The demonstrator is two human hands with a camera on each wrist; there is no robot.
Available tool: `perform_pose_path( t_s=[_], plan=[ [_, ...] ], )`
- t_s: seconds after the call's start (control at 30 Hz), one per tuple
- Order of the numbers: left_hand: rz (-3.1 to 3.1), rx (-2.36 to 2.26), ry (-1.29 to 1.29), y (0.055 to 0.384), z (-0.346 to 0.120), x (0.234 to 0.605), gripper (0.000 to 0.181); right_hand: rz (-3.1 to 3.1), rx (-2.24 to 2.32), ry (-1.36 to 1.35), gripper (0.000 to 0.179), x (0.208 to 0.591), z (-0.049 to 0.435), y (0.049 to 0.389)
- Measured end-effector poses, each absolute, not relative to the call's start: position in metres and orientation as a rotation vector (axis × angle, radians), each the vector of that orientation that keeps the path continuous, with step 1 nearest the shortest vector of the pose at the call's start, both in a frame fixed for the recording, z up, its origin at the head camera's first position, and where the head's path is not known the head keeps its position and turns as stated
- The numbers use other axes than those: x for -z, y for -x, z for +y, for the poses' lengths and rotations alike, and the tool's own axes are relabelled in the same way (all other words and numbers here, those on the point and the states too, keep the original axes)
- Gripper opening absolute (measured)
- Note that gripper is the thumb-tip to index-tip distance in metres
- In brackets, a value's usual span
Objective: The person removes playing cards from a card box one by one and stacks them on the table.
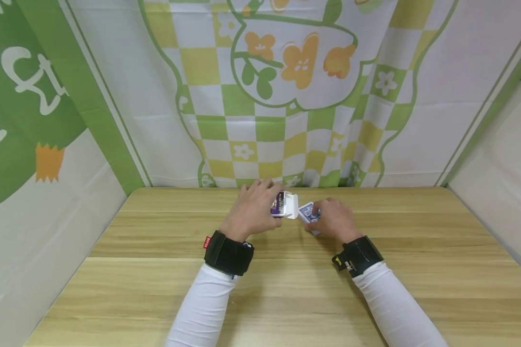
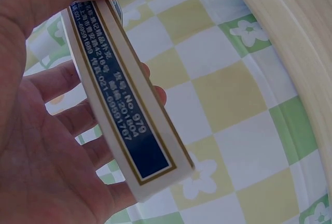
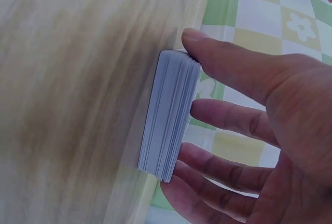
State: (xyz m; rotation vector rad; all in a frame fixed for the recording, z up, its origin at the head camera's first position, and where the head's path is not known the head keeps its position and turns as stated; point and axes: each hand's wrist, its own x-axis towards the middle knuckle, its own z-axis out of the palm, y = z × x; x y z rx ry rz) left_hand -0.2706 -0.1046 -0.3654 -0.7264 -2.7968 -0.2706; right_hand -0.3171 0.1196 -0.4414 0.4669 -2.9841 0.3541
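My left hand (image 1: 256, 207) grips a playing-card box (image 1: 279, 204), held above the table with its white flap open toward the right. In the left wrist view, the card box (image 2: 122, 89) turns a narrow side with dark blue print and gold lines, between thumb and fingers. To the right, a deck of playing cards (image 1: 308, 212) with blue-and-white patterned backs lies on the wooden table. My right hand (image 1: 335, 220) holds it from above. The stacked edges of the deck (image 3: 168, 115) show in the right wrist view, with thumb at one end and bent fingers along the other edges.
The wooden table (image 1: 286, 299) spreads around both hands. A checkered, flower-printed curtain (image 1: 269, 130) hangs right behind its back edge. Printed cloth walls (image 1: 87, 212) stand on the left and right sides.
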Motion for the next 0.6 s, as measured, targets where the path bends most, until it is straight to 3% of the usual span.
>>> perform_pose_path(
  t_s=[0.6],
  plan=[
    [-2.793, 0.257, 0.726, 0.2709, -0.1035, 0.3665, 0.073, -2.982, -0.381, -0.434, 0.044, 0.4425, 0.1191, 0.3171]
  ],
)
